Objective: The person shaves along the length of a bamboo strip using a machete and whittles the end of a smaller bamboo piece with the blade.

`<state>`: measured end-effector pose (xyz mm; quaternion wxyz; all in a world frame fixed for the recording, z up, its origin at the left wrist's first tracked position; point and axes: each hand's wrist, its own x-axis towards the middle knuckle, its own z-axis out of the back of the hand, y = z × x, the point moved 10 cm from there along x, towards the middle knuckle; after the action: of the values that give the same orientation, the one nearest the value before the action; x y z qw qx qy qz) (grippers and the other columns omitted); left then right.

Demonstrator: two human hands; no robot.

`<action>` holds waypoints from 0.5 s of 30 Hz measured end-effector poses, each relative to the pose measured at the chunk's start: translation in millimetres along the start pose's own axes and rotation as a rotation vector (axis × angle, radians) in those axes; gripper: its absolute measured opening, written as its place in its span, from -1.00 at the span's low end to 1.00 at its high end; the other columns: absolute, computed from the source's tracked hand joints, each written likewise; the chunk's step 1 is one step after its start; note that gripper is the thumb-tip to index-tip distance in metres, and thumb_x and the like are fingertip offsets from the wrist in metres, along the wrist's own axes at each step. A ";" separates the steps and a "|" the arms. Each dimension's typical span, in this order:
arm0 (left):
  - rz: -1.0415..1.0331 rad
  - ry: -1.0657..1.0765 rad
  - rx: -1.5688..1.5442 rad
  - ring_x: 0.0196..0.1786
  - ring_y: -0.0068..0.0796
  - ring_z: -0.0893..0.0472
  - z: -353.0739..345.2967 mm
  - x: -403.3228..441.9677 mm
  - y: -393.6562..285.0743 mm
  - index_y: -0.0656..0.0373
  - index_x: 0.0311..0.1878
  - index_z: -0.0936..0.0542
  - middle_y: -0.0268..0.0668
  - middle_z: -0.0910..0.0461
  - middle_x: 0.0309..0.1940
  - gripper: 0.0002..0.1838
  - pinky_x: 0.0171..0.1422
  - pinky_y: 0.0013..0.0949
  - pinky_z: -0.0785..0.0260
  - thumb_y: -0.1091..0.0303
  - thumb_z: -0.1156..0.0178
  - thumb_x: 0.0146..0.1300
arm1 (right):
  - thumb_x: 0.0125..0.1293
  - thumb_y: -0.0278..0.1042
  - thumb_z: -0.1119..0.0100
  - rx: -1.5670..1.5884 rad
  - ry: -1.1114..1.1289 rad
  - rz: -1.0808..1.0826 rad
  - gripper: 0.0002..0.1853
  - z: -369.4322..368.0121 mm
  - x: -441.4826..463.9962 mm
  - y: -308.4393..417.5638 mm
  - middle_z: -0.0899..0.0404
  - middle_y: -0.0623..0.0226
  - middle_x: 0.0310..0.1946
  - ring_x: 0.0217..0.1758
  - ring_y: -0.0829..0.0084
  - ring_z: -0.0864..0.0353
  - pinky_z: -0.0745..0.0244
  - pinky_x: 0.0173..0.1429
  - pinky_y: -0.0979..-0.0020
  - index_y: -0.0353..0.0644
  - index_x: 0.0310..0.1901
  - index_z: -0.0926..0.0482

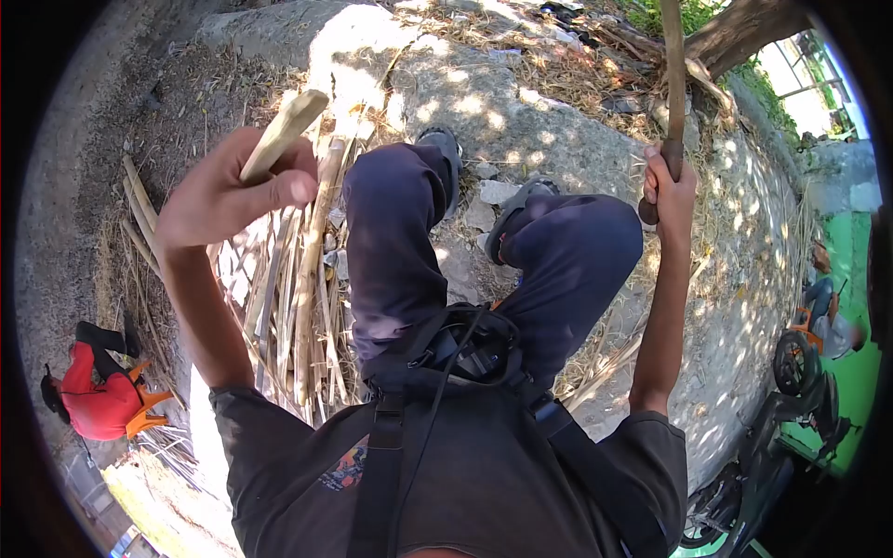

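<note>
Nearest to us is our dark shirt, crossed by black straps, with an open black bag at the waist. Beyond it, our knees are bent in dark trousers. Our left hand is raised outside the left knee, its fingers closed around a short pale stick that slants up past the thumb. Our right hand, beyond the other knee, has its fingers wrapped around the dark grip of a long tool; the tool points away from us and runs out of the picture, so we cannot tell its far end. Below the left hand, a heap of sticks lies on the ground beside our leg. Our shoes are by a broad rock. Farther off, we see a person in red on an orange chair at left, a motorcycle at right, and a tree trunk ahead.
</note>
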<state>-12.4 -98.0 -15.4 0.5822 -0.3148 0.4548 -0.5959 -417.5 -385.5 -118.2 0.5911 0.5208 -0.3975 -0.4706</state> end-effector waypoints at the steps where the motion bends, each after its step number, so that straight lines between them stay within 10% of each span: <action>1: -0.114 -0.056 -0.063 -0.54 -0.72 -0.49 0.5 -17.2 -5.9 0.25 -0.16 -0.75 -0.38 -0.69 -0.49 -0.54 -0.49 -0.53 -0.24 -0.06 -0.42 0.40 | 0.46 -0.29 -0.38 -0.043 -0.015 0.031 -0.78 4.7 0.7 9.0 -0.37 0.57 -0.58 -0.63 0.73 -0.26 -0.16 -0.54 0.55 -0.23 -0.11 -0.57; 5: -0.009 0.119 -0.293 -0.60 -0.76 -0.43 -39.7 -87.0 -8.2 0.27 -0.25 -0.67 -0.45 -0.55 -0.60 -0.54 -0.55 -0.53 -0.11 0.04 -0.60 0.22 | 0.47 -0.30 -0.35 -0.142 0.007 0.040 -0.81 23.2 -44.4 43.8 -0.35 0.58 -0.58 -0.62 0.74 -0.24 -0.13 -0.54 0.56 -0.24 -0.15 -0.58; 10: 0.055 -0.025 -0.419 -0.49 -0.81 -0.18 -48.9 -81.3 42.6 0.01 -0.04 -0.25 -0.50 -0.40 -0.40 0.07 -0.51 -0.71 0.06 -0.71 -0.34 -0.36 | 0.48 -0.27 -0.34 -0.132 0.092 0.040 -0.79 7.1 -42.0 67.2 -0.35 0.59 -0.57 -0.63 0.74 -0.24 -0.12 -0.55 0.56 -0.24 -0.14 -0.59; 15: 0.040 -0.117 -0.366 -0.45 -0.75 -0.23 -23.6 -41.7 76.9 0.13 0.70 0.01 -0.36 -0.38 -0.28 0.12 -0.47 -0.62 -0.13 -0.52 -0.03 0.37 | 0.48 -0.21 -0.34 -0.068 0.145 -0.089 -0.76 -35.3 -21.0 64.2 -0.37 0.57 -0.57 -0.64 0.74 -0.26 -0.12 -0.55 0.57 -0.22 -0.13 -0.56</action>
<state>2.7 -45.9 -88.1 0.5524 -0.4405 0.5270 -0.4722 -379.5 -355.6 -59.2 0.6142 0.5503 -0.3140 -0.4705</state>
